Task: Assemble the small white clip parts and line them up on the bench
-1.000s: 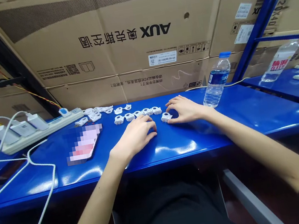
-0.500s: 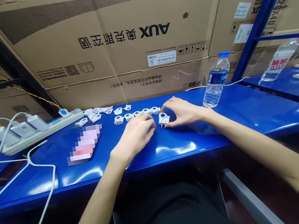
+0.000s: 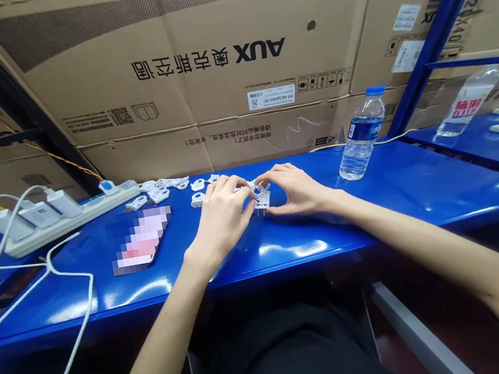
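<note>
A small white plug part (image 3: pixel 261 196) is held just above the blue counter (image 3: pixel 421 184), pinched between the fingertips of both hands. The left hand (image 3: pixel 221 217) is closed on its left edge with thumb and forefinger; the right hand (image 3: pixel 295 189) is closed on its right edge in the same way (remaining fingers curled loosely). The part is turned face toward the camera, a round hole being visible in it and metal pins pointing down toward the counter.

Directly behind the hands a row of similar white parts (image 3: pixel 198 199) is seen lying on the counter, partly hidden by the fingers. Further loose white parts (image 3: pixel 159 192) are scattered to the left of that row, near a white power strip (image 3: pixel 68 220) carrying three chargers. A phone (image 3: pixel 141 240) (blurred) lies flat left of the left hand, with a white cable (image 3: pixel 60 273) looped beside it. A water bottle (image 3: pixel 362 133) with a blue cap stands upright right of the right hand, well apart from it. Cardboard boxes (image 3: pixel 209 59) are stacked along the back.
</note>
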Tool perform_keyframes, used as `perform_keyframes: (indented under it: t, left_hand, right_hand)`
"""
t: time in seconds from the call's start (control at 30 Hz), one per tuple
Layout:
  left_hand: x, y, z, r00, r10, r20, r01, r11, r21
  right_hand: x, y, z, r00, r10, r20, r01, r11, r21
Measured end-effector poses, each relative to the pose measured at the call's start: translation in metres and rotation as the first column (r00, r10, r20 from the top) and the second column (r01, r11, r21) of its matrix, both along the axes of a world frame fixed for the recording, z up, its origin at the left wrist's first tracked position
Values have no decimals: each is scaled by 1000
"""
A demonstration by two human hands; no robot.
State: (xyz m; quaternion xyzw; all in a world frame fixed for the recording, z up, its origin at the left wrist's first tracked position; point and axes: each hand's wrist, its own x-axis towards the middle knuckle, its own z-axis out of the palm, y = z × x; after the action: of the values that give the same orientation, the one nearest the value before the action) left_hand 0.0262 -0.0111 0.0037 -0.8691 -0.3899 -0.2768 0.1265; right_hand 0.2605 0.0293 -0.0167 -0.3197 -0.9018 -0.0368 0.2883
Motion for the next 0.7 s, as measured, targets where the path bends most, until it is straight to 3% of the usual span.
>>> perform_keyframes:
  t: [0.7]
  left_hand:
    - [2, -1, 1, 998, 45, 37, -47, 998, 45]
  right_hand:
    - [1, 0, 1, 1000, 16, -21, -16, 999, 44]
